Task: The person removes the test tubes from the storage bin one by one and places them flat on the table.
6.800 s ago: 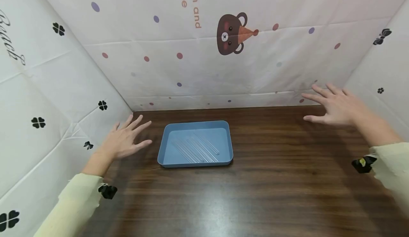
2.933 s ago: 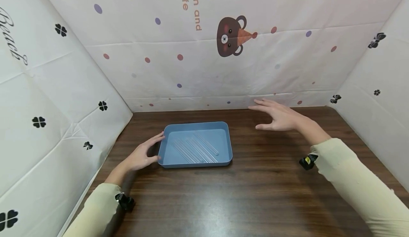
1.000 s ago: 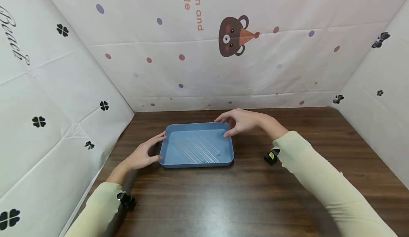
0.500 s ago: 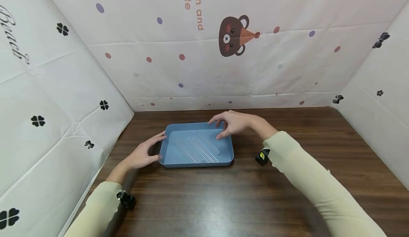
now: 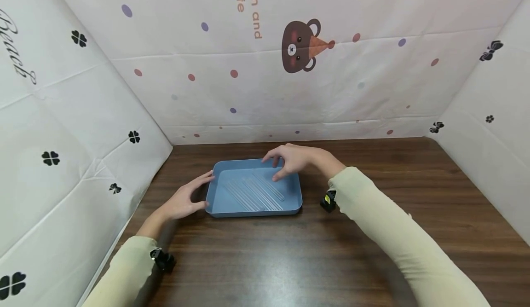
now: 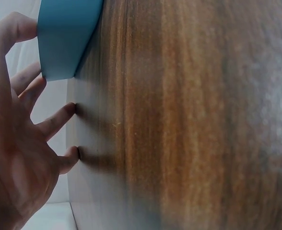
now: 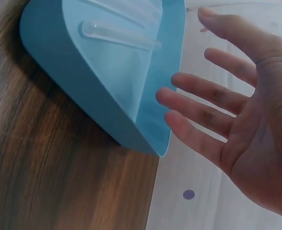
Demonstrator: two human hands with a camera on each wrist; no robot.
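A shallow blue tray rests on the table with several clear, round-ended test tubes lying slantwise inside. At its left side is my left hand, thumb and fingertips touching the rim. The left wrist view shows that hand with fingers spread against the tray and two fingertips down near the wood. Over the tray's back right part hovers my right hand, fingers loosely bent and holding nothing. In the right wrist view, a gap separates this hand from the nearest test tube.
The dark wood table extends to the right and in front of the tray. A white printed cloth hangs behind it, and similar cloth panels stand at left and right. Black wrist cameras sit at both sleeves.
Both hands began apart from the tray; the left came to its left rim and stayed. My right hand came in from the far right and has moved left over the tray.
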